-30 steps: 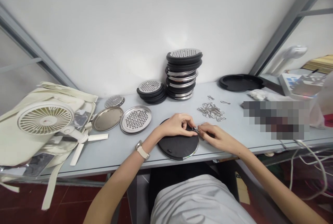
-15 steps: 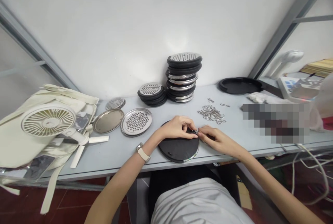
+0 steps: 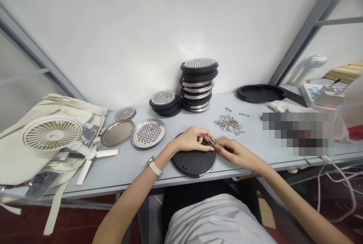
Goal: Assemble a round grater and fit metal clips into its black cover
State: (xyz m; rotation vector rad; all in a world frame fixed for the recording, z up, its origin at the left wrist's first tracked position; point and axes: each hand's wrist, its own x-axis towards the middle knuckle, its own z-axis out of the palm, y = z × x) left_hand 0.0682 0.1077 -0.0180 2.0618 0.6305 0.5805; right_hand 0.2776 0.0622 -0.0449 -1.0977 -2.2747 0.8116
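A black round disc (image 3: 195, 162) with a shiny rim lies flat at the table's front edge, directly below my hands. Above its upper right edge, a small silver metal clip (image 3: 211, 142) shows between my fingertips. My left hand (image 3: 193, 139) reaches over the disc, its thumb and forefinger closed at the clip. From the right, my right hand (image 3: 234, 151) pinches the clip's other end. Fingers partly hide the clip. Beyond my right hand lies a pile of similar silver wire clips (image 3: 229, 124), with a single clip (image 3: 244, 115) apart from it.
A tall stack of black-rimmed grater discs (image 3: 199, 85) stands against the wall beside a shorter stack (image 3: 165, 103). Metal grater plates (image 3: 148, 133) lie to the left, near a white fan (image 3: 53, 132) on a cream bag. A black tray (image 3: 261, 93) sits at back right.
The clip has turned between my fingertips and now shows more of its length, pointing up and left. My hands have hardly moved; the view has shifted slightly.
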